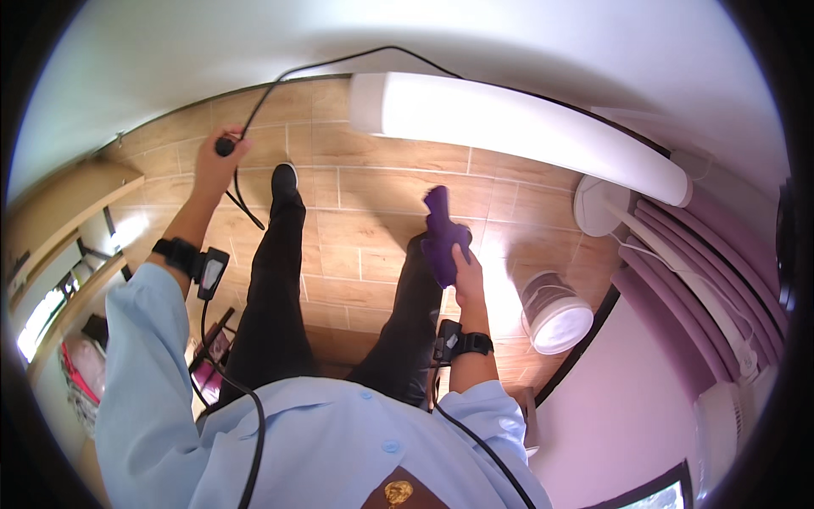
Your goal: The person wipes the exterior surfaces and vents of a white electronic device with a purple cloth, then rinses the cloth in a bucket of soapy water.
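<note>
My left hand [219, 162] is raised at the upper left, its fingers closed on a black cable [280, 73] at a dark rounded part [224, 146]. A loop of the cable hangs below that hand. From there the cable runs along the white wall and goes behind a long white body [509, 124], whose kind I cannot tell. Lower right of centre, my right hand [469, 277] grips a crumpled purple cloth [445, 242] above my right leg. The cloth hides most of my right shoe.
A plastic bucket [554, 312] stands on the wood-look tile floor [375, 153] at right. Behind it are a round white base [596, 205] with a pole, and mauve curtain-like folds [693, 280]. Wooden shelving [76, 197] lines the left. Cords run from both wrist-worn devices.
</note>
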{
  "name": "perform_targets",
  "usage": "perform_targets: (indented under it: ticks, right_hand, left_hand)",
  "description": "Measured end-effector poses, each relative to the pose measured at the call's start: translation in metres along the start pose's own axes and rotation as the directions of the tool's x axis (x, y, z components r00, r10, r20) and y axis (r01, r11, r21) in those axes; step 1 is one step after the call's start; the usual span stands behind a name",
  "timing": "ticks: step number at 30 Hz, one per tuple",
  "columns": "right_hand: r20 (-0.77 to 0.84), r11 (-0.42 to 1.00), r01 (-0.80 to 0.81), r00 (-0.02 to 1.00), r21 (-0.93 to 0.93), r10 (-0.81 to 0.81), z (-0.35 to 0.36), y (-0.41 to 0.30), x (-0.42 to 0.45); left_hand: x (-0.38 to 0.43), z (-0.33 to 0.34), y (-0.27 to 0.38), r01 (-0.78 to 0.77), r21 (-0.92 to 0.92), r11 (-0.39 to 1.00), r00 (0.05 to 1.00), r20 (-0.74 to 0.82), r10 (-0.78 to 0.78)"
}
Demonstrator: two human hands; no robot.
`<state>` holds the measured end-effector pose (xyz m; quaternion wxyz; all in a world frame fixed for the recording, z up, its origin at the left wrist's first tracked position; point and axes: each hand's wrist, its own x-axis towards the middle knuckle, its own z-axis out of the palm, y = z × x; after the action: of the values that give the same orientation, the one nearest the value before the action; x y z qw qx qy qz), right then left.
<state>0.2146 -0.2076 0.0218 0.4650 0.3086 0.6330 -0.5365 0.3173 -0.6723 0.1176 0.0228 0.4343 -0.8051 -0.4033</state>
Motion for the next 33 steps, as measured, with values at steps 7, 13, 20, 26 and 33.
perform_targets:
  ticks: [7,13,20,26,33]
  right_hand:
    - [-0.2,0.911,0.189,0.94,-0.365,-0.275,0.178,0.057,0.029]
    - [-0.219,0.977,0.19,0.954,-0.094,-0.207,0.284,0.054,0.031]
    - [-0.014,0.975,0.203,0.979,0.091,-0.202,0.325,0.049,0.0]
    - [0.309,0.342,0.687,0.639,-0.641,-0.704,0.337,0.039,-0.036]
    - [0.552,0.098,0.918,0.314,-0.384,-0.773,0.304,-0.086,-0.106]
  left_hand:
    - [0.07,0.052,-0.146,-0.314,0.178,0.933,0.916,0.316,0.249]
    - [0.126,0.05,-0.193,-0.407,0.382,0.83,0.883,0.396,0.251]
    - [0.068,0.036,-0.258,-0.185,0.321,0.929,0.949,0.305,0.084]
    - [-0.029,0.074,-0.205,0.621,-0.446,0.644,0.698,0.688,-0.197]
    - [-0.039,0.056,-0.082,0.818,-0.458,-0.349,0.528,0.838,0.138]
